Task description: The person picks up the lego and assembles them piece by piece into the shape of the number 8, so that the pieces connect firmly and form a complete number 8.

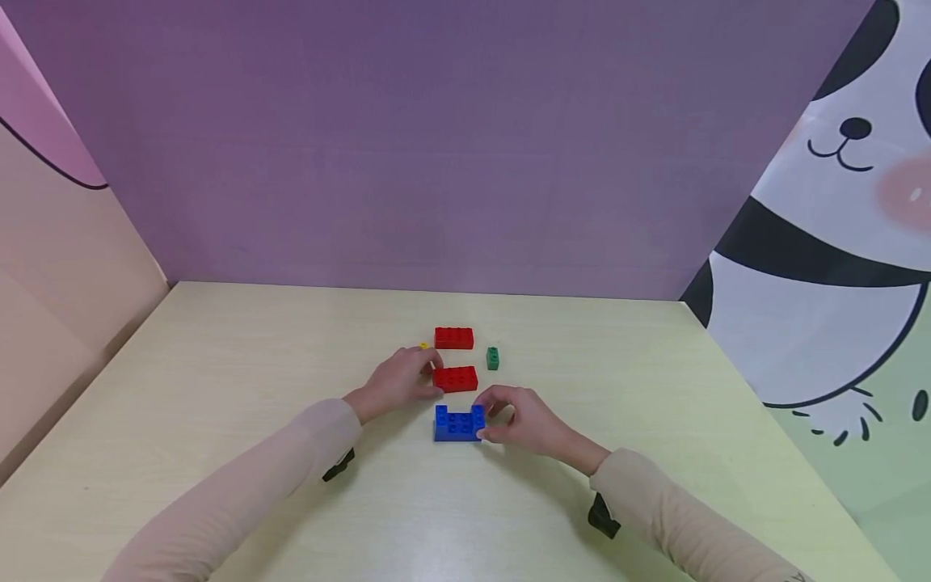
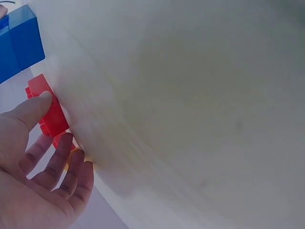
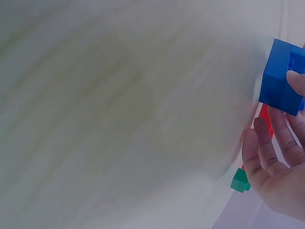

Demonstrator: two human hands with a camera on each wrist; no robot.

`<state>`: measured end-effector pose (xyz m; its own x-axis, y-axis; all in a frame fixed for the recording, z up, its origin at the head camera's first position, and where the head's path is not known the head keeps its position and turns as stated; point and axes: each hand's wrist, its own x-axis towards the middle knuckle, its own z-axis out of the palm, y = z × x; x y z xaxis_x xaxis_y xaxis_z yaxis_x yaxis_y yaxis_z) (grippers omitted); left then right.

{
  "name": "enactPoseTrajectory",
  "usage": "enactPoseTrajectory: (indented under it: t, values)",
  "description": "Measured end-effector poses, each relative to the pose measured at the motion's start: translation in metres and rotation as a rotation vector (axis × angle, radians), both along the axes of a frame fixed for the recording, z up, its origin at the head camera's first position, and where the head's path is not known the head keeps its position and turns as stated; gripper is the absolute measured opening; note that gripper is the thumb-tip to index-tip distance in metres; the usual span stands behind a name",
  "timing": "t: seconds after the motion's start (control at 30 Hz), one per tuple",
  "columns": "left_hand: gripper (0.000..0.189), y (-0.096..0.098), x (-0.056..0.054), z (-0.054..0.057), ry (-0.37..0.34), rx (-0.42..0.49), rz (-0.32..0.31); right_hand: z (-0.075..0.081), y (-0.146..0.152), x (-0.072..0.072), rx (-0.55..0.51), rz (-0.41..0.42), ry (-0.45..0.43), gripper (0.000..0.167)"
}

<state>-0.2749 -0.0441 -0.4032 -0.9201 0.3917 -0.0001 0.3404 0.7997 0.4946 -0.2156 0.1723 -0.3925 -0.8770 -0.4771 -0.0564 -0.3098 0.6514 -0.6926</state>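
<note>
My left hand (image 1: pixel 398 378) pinches the left end of a red toy brick (image 1: pixel 456 379); its thumb lies on the brick's side in the left wrist view. My right hand (image 1: pixel 529 419) holds the right end of a blue brick assembly (image 1: pixel 458 426) between thumb and fingers. This assembly has a raised block at each end and a lower studded middle. It sits nearer to me than the red brick, with a gap between them. In the right wrist view the thumb touches the blue assembly (image 3: pixel 276 83), and the other fingers are partly behind it.
Farther back on the pale table (image 1: pixel 254 356) lies another red brick (image 1: pixel 454 339). A small green brick (image 1: pixel 493 358) stands to its right. A tiny yellow piece (image 1: pixel 423 346) shows just past my left fingers. A purple panel (image 1: pixel 436 162) rises behind the table.
</note>
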Motion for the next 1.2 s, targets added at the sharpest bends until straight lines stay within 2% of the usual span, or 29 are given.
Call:
enactPoseTrajectory:
  t: [0.23, 0.5, 0.73, 1.0, 1.2]
  values:
    - [0.037, -0.001, 0.001, 0.0, -0.042, 0.06, 0.004, -0.001, 0.0, 0.0, -0.006, -0.016, -0.005, 0.034]
    - [0.035, -0.005, 0.003, -0.001, -0.04, 0.091, 0.015, -0.001, -0.001, 0.0, -0.024, -0.032, -0.025, 0.034]
    - [0.035, -0.007, 0.007, 0.002, -0.051, 0.123, 0.024, -0.001, -0.002, 0.001, -0.016, -0.04, -0.013, 0.035]
    - [0.035, -0.014, 0.012, 0.007, -0.01, 0.154, 0.003, -0.002, -0.001, 0.001, -0.033, -0.038, 0.004, 0.035]
    - [0.035, -0.021, 0.013, 0.015, 0.013, 0.184, 0.016, -0.002, 0.0, 0.0, -0.031, -0.026, 0.009, 0.036]
